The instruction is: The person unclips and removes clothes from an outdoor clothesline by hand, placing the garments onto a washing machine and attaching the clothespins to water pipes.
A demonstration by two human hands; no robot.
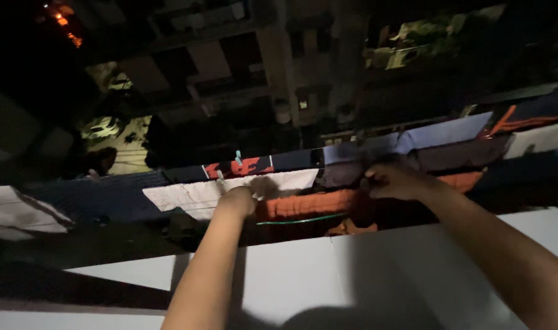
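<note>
It is dark. Both my arms reach out over a white parapet ledge [328, 275] to a line of hanging laundry. My left hand [239, 198] rests on a white cloth [193, 197] draped over the line, fingers curled on its edge. My right hand [392, 181] is closed on the dark cloth [346, 174] beside it, just above an orange-red garment [309, 205]. A dark garment with red print [239, 167] hangs behind, with a pale green clothes peg [238, 157] on it.
More laundry runs right along the line: a pale blue cloth [450, 131] and a dark one with orange stripes [523, 119]. A thin green line [303, 219] sags below. A white sheet [16, 211] hangs far left. Building fronts and a lit street lie far below.
</note>
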